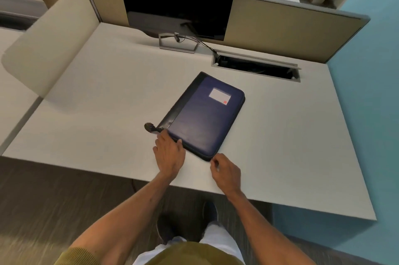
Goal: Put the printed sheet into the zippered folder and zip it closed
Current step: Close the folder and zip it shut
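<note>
Both hands are at the stiff, light zippered folder [203, 118]: left hand [169, 154] flat on its near edge, right hand [226, 173] loosely curled, holding nothing.

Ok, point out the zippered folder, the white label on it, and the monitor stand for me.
zippered folder [200, 122], head view, middle of the blue cover.
white label [219, 94], head view, centre of the sticker near the folder's far corner.
monitor stand [178, 45], head view, on the grey metal base frame.

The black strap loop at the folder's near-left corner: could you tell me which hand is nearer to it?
Left. The left hand rests on the folder edge just beside the strap loop; the right hand sits by the folder's near-right corner, farther away.
</note>
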Demonstrator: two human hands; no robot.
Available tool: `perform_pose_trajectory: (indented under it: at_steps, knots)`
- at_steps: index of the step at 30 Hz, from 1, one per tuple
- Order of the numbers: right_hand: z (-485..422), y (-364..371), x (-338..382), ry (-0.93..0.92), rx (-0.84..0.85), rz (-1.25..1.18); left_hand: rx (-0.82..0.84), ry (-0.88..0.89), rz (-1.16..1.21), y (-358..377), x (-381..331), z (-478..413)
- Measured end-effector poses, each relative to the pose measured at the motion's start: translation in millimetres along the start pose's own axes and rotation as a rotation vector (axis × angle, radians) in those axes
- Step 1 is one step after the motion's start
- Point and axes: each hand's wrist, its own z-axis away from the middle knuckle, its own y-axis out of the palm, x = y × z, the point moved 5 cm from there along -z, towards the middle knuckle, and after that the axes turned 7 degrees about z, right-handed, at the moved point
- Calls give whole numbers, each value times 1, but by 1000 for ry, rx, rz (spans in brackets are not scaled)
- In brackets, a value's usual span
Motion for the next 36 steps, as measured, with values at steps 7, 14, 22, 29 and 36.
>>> perform_pose_trajectory:
  at_steps: [7,14,22,29,36]
  knots:
    - [-11,18,33,-252,97,-65,55,-455,332,23,2,6]
    - [-31,14,20,-315,102,-85,-2,-561,352,38,3,1]
    - [-50,5,8,-252,48,-14,27,-530,352,28,6,0]
    - [-63,7,2,-267,54,-26,10,-514,377,28,-5,0]
    - [-52,18,14,-433,123,-65,-37,-564,345,35,-1,-5]
